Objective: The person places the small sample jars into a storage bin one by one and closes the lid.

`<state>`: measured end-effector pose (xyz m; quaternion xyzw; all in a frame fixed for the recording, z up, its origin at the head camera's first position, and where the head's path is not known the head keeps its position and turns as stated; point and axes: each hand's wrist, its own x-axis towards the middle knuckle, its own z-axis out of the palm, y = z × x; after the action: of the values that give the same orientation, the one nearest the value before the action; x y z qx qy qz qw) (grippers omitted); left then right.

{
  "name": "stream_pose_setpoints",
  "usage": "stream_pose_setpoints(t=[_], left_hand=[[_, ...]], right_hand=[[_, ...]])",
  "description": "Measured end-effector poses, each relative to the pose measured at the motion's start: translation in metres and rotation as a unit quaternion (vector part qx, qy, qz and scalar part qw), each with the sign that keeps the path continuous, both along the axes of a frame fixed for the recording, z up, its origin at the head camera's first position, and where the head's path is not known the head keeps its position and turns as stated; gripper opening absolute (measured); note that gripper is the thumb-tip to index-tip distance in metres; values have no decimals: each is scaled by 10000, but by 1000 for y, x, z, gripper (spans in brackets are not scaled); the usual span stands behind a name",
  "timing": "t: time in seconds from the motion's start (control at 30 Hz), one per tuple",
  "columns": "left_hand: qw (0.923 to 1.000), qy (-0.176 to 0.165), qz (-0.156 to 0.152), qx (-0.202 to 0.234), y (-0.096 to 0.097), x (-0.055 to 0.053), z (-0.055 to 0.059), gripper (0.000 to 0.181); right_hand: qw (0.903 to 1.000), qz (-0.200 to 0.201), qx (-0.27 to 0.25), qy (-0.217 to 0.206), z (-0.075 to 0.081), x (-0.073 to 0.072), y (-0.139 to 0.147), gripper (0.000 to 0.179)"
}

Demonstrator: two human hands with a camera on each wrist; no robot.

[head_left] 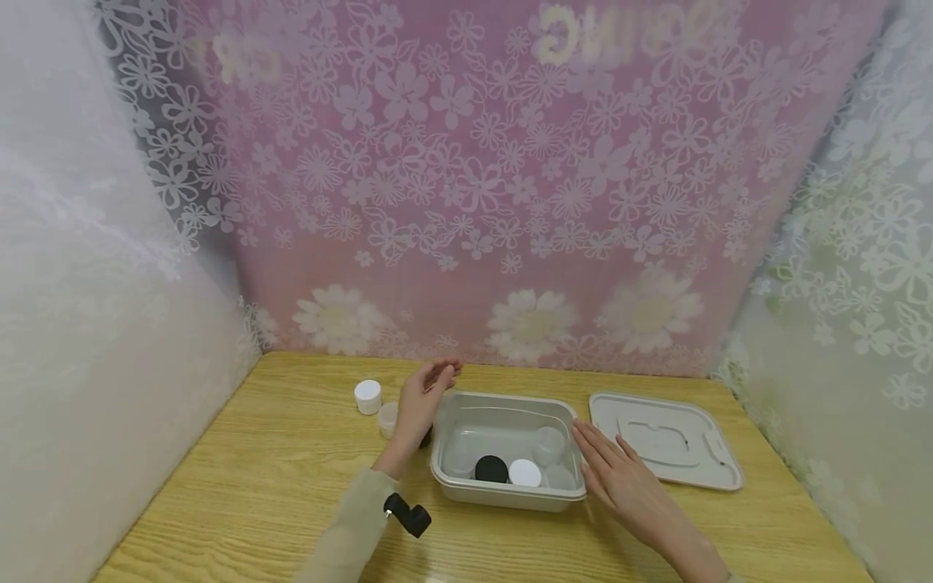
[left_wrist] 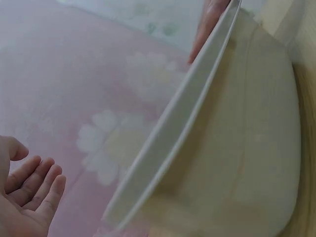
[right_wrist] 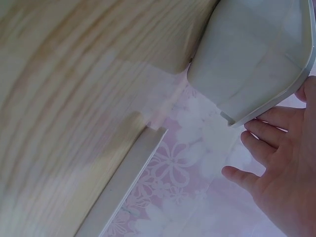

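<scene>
A grey plastic storage box (head_left: 510,495) stands on the table with several small round jars inside. A black-lidded jar (head_left: 492,469) and a white-lidded jar (head_left: 525,473) are near its front wall, and a clear jar (head_left: 549,444) is at its right. My left hand (head_left: 420,406) is raised beside the box's left end, fingers loosely bent and holding nothing; the left wrist view shows its palm (left_wrist: 29,202) apart from the box. My right hand (head_left: 619,479) touches the box's right rim with nearly straight fingers. In the right wrist view, fingertips (right_wrist: 256,123) lie along that rim.
A grey box lid (head_left: 710,465) lies flat on the table at the right. Left of the box are a white jar (head_left: 368,397) and a translucent jar (head_left: 389,419); a dark item beside them is mostly hidden by my left wrist. A flower-patterned curtain (head_left: 466,202) hangs behind.
</scene>
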<state>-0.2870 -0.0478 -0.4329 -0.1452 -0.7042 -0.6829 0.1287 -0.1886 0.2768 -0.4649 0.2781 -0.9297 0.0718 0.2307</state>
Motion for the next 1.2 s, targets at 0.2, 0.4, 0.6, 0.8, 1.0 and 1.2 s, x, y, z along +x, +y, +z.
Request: stream_pose_setpoints(t=[0.2, 0.4, 0.6, 0.8, 1.0, 1.2], left_hand=[[9995, 53, 309, -69, -42, -4, -4, 28], [9953, 4, 865, -438, -82, -5, -12, 30], [9851, -61, 1443, -938, -113, -11, -25, 35], [9781, -372, 1556, -1334, -133, -20, -36, 43], [9660, -834, 1367, -2029, -141, -23, -45, 55], [9582, -1287, 1145, -2286, -142, -28, -50, 62]], right_hand=[[10000, 38, -26, -10, 0, 1, 1, 55], [10000, 58, -22, 23, -1, 2, 2, 54], [9999, 65, -35, 92, 1, 2, 2, 54], [9998, 44, 141, 132, 2, 1, 1, 54], [9999, -22, 95, 70, 1, 1, 1, 54], [9998, 10, 140, 113, 0, 0, 0, 54]])
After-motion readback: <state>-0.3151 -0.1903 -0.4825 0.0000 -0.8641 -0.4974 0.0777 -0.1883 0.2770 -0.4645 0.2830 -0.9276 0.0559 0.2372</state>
